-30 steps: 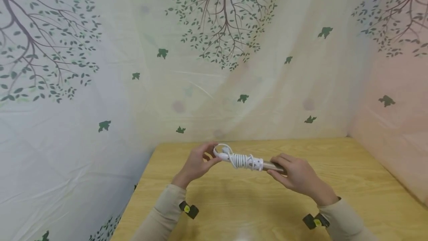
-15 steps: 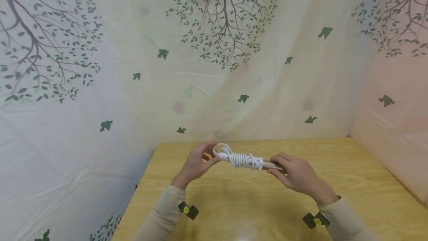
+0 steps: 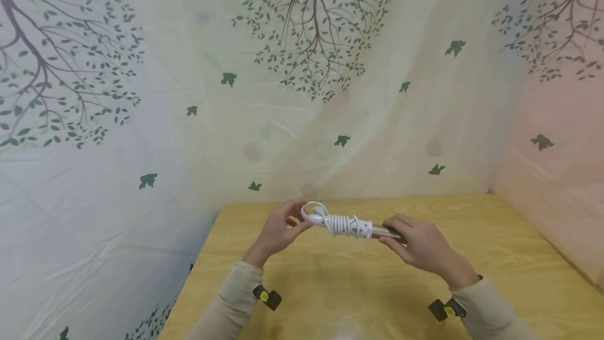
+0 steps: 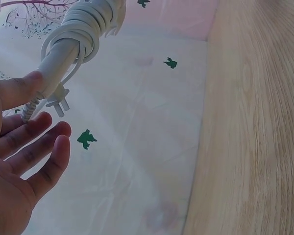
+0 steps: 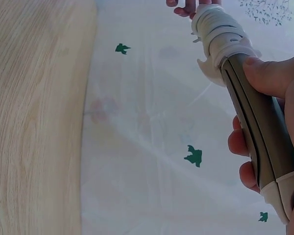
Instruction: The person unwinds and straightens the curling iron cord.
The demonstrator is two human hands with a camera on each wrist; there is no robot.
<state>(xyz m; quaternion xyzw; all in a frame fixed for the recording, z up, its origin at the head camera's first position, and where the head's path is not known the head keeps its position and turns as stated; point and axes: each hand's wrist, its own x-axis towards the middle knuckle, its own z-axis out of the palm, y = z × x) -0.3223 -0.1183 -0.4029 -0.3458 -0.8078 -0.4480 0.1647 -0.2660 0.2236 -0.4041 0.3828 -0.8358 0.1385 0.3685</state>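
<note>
Holding white-and-bronze, plastic-looking wand (image 3: 364, 229): right hand (image 3: 421, 243) curls round bronze barrel (image 5: 257, 117), left hand (image 3: 280, 227) pinches white tail (image 4: 56, 67); likely light, stiff; support both ends.

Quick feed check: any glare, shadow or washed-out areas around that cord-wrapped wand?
Head: pale glare on the wooden table near the frame's bottom edge, soft diffuse shadows on it too, and markings on the wand too small to make out; left wrist: backdrop hazy, though both prongs of the plug show; right wrist: backdrop washed out, brown barrel distinct against it.
</note>
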